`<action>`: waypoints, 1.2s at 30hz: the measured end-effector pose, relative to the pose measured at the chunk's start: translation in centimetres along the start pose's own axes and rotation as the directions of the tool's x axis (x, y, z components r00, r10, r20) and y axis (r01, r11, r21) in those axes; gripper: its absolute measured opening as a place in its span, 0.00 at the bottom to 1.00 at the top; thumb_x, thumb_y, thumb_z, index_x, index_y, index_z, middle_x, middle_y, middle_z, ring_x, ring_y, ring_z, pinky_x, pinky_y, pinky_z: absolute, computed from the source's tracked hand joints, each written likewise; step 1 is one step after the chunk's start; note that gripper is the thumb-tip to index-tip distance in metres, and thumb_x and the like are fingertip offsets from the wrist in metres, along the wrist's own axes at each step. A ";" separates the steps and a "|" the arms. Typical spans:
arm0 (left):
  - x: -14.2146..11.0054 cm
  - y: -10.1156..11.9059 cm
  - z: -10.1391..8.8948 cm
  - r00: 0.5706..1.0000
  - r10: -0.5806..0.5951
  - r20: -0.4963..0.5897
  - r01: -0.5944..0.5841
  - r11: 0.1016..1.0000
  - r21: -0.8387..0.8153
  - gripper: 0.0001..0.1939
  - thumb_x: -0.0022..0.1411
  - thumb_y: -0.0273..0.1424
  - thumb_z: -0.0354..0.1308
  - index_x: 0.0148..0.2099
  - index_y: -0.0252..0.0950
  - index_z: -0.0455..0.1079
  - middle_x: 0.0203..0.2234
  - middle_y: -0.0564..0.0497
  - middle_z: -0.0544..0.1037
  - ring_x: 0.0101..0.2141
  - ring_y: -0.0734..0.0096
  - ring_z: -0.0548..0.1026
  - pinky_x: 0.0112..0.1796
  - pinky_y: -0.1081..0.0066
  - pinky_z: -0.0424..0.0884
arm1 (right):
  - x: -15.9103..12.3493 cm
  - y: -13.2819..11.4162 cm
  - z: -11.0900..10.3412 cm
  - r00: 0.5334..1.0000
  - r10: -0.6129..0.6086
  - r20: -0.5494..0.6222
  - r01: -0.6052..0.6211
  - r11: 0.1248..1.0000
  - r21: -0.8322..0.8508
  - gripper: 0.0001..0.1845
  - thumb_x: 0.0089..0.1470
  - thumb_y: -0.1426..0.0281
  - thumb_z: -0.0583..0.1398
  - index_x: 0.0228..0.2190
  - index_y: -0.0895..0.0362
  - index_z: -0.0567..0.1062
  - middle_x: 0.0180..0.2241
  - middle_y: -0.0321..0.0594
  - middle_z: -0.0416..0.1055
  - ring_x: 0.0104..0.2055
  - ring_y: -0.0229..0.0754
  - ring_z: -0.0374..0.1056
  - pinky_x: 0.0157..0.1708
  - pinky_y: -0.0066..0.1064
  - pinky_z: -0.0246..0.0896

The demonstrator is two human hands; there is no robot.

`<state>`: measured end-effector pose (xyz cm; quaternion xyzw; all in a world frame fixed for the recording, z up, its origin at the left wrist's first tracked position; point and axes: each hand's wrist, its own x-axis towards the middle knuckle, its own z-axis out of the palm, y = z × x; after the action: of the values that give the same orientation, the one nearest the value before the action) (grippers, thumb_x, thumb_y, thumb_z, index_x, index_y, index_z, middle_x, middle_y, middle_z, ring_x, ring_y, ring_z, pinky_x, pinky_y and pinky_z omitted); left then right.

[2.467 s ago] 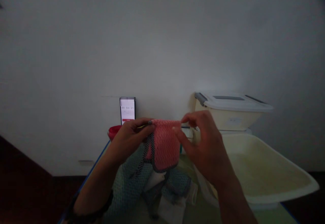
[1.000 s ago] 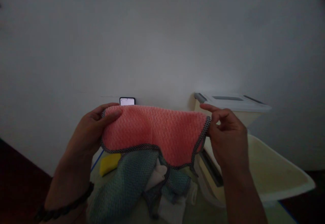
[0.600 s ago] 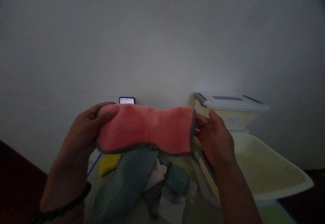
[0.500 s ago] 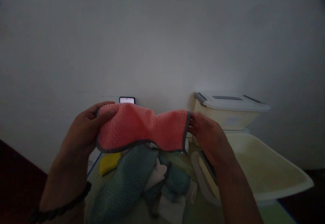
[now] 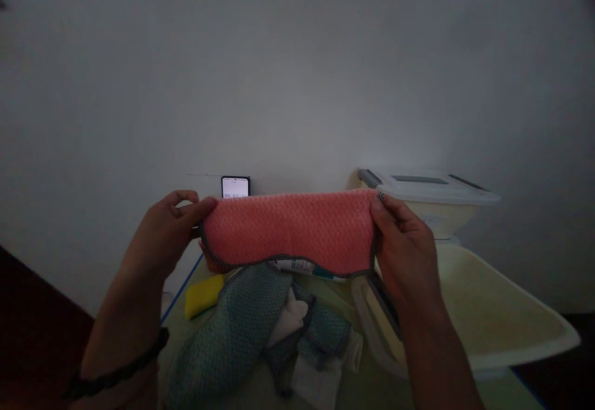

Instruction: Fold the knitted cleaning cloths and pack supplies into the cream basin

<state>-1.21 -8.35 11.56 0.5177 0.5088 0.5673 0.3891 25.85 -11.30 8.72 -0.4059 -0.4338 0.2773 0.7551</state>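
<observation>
Pinched at both upper corners, the pink cloth hangs between the left hand and right hand, above the green cloth. Yellow sponge beside the green cloth; phone upright behind, partly hidden.

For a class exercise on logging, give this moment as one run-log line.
left hand: grip on cloth | right hand: grip on cloth | cloth: stretched between hands | sponge: on table

Phone bhd cloth, tub R

Pink cloth between both hands
</observation>
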 end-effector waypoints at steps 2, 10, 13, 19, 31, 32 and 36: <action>0.2 -0.4 0.0 1.000 -0.005 0.028 0.002 0.994 0.107 0.14 0.49 0.36 0.64 0.31 0.37 0.61 0.17 0.58 0.73 0.18 0.78 0.68 0.19 0.80 0.62 | 0.0 -0.1 0.0 0.999 -0.019 -0.036 0.019 1.000 -0.006 0.13 0.48 0.62 0.62 0.37 0.54 0.75 0.35 0.39 0.76 0.34 0.41 0.70 0.31 0.33 0.65; 1.1 -1.6 0.5 0.988 -0.047 0.150 0.013 0.975 0.221 0.14 0.46 0.37 0.64 0.28 0.35 0.64 0.18 0.55 0.75 0.19 0.76 0.72 0.21 0.77 0.68 | -0.1 -0.6 0.2 0.989 -0.079 -0.129 0.078 0.997 -0.010 0.12 0.49 0.62 0.62 0.36 0.54 0.75 0.34 0.36 0.74 0.36 0.38 0.69 0.40 0.34 0.63; 1.1 -1.7 0.3 0.977 -0.059 0.203 0.021 0.982 0.188 0.12 0.48 0.36 0.64 0.32 0.34 0.68 0.21 0.52 0.77 0.22 0.73 0.74 0.24 0.76 0.70 | 0.0 -0.7 0.1 0.989 -0.082 -0.126 0.082 0.997 -0.008 0.12 0.49 0.63 0.62 0.36 0.53 0.75 0.36 0.35 0.73 0.39 0.38 0.68 0.44 0.35 0.60; 1.4 -2.1 -0.1 0.974 -0.031 0.226 0.013 0.997 0.080 0.13 0.47 0.31 0.65 0.37 0.36 0.70 0.28 0.51 0.79 0.28 0.73 0.76 0.29 0.77 0.71 | 0.3 -0.6 -0.5 0.983 -0.143 -0.116 0.138 0.989 -0.049 0.09 0.50 0.64 0.61 0.35 0.52 0.74 0.34 0.34 0.72 0.38 0.37 0.67 0.42 0.34 0.61; 1.5 -1.9 -0.3 0.977 -0.011 0.215 0.069 0.962 -0.263 0.07 0.49 0.29 0.63 0.32 0.34 0.71 0.24 0.54 0.76 0.25 0.74 0.73 0.26 0.76 0.72 | 0.1 -1.0 -1.0 0.960 -0.240 -0.144 0.178 0.920 -0.350 0.16 0.50 0.59 0.59 0.37 0.56 0.76 0.34 0.41 0.76 0.35 0.43 0.71 0.36 0.38 0.65; 1.5 -1.8 -0.3 0.979 -0.016 0.203 0.075 0.956 -0.284 0.07 0.49 0.28 0.63 0.32 0.34 0.70 0.23 0.54 0.75 0.23 0.75 0.72 0.24 0.77 0.71 | 0.0 -1.1 -1.0 0.960 -0.240 -0.143 0.174 0.913 -0.369 0.16 0.51 0.59 0.59 0.38 0.56 0.76 0.35 0.41 0.76 0.36 0.44 0.71 0.37 0.40 0.65; 1.0 -1.5 0.1 0.980 -0.038 0.195 0.100 0.941 -0.323 0.07 0.47 0.26 0.64 0.31 0.34 0.69 0.19 0.54 0.73 0.17 0.78 0.69 0.16 0.81 0.65 | -0.3 -1.0 -1.0 0.961 -0.251 -0.119 0.187 0.901 -0.392 0.17 0.53 0.61 0.58 0.44 0.52 0.74 0.43 0.41 0.74 0.46 0.46 0.68 0.48 0.45 0.59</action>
<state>-1.43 -7.10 10.28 0.4772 0.3855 0.5800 0.5360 26.63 -12.42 9.21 -0.5135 -0.4575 0.0669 0.7228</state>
